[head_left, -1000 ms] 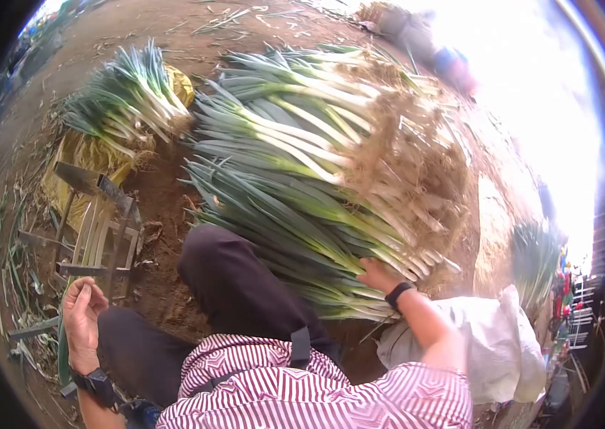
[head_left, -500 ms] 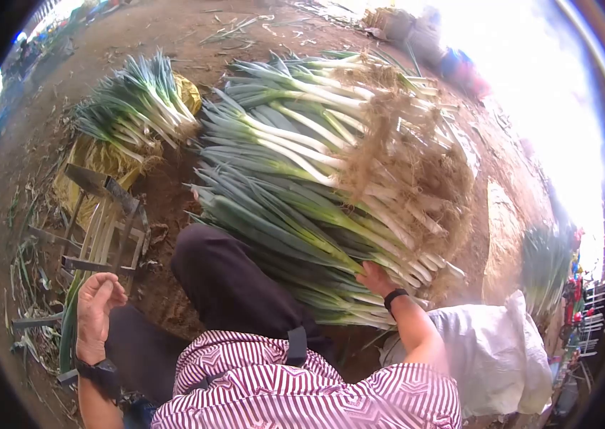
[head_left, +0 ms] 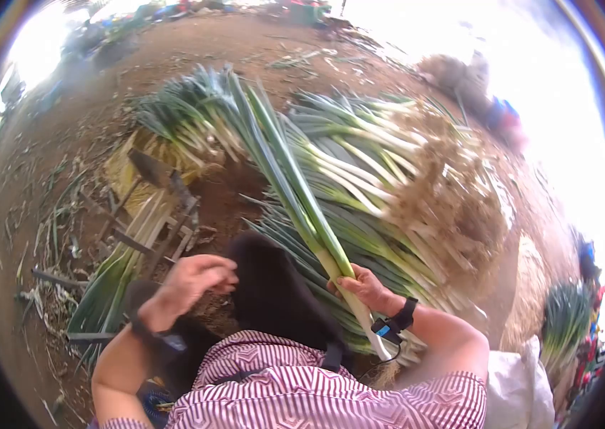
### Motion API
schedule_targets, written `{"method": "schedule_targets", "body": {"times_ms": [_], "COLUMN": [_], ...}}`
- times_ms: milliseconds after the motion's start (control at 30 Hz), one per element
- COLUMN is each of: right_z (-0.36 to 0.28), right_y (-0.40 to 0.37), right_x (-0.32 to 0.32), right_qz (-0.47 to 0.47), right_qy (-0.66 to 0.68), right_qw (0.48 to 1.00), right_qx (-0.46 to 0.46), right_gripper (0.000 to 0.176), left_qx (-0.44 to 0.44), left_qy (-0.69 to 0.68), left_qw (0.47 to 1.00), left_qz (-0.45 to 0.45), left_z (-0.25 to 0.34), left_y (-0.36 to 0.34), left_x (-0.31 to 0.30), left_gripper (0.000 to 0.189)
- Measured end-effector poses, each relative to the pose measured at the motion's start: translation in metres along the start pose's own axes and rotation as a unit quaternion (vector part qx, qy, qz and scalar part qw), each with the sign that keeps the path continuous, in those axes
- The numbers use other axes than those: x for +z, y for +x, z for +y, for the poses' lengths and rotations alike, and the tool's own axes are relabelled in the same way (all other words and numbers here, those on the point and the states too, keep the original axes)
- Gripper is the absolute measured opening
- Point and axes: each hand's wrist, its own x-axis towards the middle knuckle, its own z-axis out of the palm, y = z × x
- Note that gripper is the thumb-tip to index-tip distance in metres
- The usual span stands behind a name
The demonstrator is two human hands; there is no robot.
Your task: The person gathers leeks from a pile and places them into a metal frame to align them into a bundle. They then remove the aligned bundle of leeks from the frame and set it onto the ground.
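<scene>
R hand's fingers & thumb wrapped round a leek nr its white end, leaves slanting up & away past the leek pile. L hand blurred, fingers curled, can't tell if pressed tog., nr dark-clad knee. Farther out: metal frame on L, smaller bunch behind it, white sack by R elbow.

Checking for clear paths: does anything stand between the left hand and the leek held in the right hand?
In this view, the bent knee in dark trousers appears between the left hand and the leek in the right hand. Whether it truly blocks the way, a single view can't settle.
</scene>
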Motion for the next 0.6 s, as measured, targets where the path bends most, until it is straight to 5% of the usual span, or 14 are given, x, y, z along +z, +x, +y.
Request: {"method": "schedule_targets", "body": {"times_ms": [33, 100, 167, 200, 300, 433, 567, 600], "right_z": [-0.011, -0.020, -0.044, -0.055, -0.070, -0.057, -0.038, -0.035], "right_y": [0.010, 0.027, 0.024, 0.021, 0.013, 0.028, 0.034, 0.036], "right_x": [0.011, 0.028, 0.058, 0.068, 0.083, 0.059, 0.032, 0.022], "right_qz": [-0.005, 0.039, 0.109, 0.089, 0.078, 0.066, 0.127, 0.103], "right_qy": [-0.006, -0.225, -0.450, -0.492, -0.426, -0.356, -0.267, -0.159], "right_qw": [0.999, 0.960, 0.823, 0.800, 0.851, 0.920, 0.940, 0.966], "right_qx": [-0.040, -0.162, -0.329, -0.330, -0.296, -0.149, -0.171, -0.177], "right_gripper": [0.037, 0.050, 0.059, 0.070, 0.070, 0.041, 0.031, 0.030], "left_qx": [-0.018, 0.032, 0.052, 0.047, 0.047, 0.088, 0.093, 0.090], "left_qy": [-0.022, -0.054, -0.135, -0.179, -0.252, -0.227, -0.222, -0.227], "left_qw": [0.999, 0.997, 0.989, 0.983, 0.966, 0.970, 0.970, 0.970], "left_qz": [-0.033, -0.050, -0.036, -0.005, 0.033, -0.026, -0.019, -0.006], "left_z": [0.002, 0.004, 0.005, 0.006, -0.001, -0.023, -0.016, -0.010], "left_y": [0.008, 0.025, 0.039, 0.045, 0.059, 0.064, 0.071, 0.070], "left_x": [0.013, 0.045, 0.067, 0.073, 0.071, 0.062, 0.069, 0.073], "left_gripper": [0.037, 0.051, 0.056, 0.055, 0.050, 0.046, 0.047, 0.047]}}
